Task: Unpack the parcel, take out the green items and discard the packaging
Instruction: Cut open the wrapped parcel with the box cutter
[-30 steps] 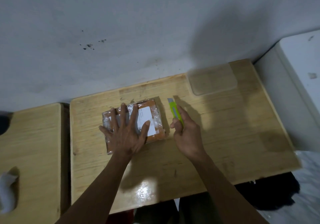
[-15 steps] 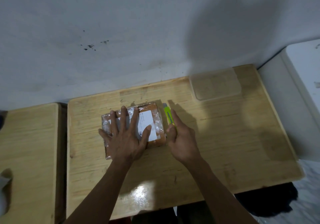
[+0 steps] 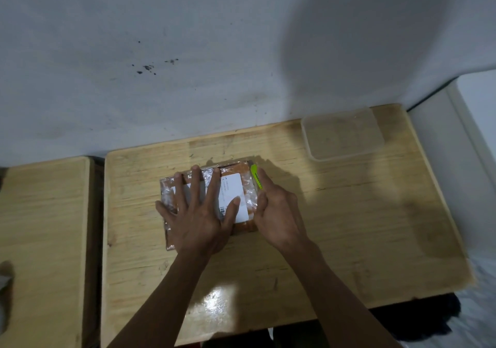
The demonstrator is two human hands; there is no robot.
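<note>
An orange parcel (image 3: 241, 173) wrapped in clear tape, with a white label, lies flat on the wooden table (image 3: 335, 226). My left hand (image 3: 198, 213) presses down on it with fingers spread. My right hand (image 3: 276, 208) grips a bright green utility knife (image 3: 256, 179), holding it against the parcel's right edge near the far right corner. The blade tip is hidden against the parcel.
A clear plastic container (image 3: 343, 135) sits at the table's far right by the wall. A second wooden table (image 3: 43, 226) stands to the left across a narrow gap. A white cabinet (image 3: 461, 146) flanks the right side.
My right hand has carried the green knife leftward, from the bare table beside the parcel to the parcel's right edge. The left hand has stayed pressed on the parcel.
</note>
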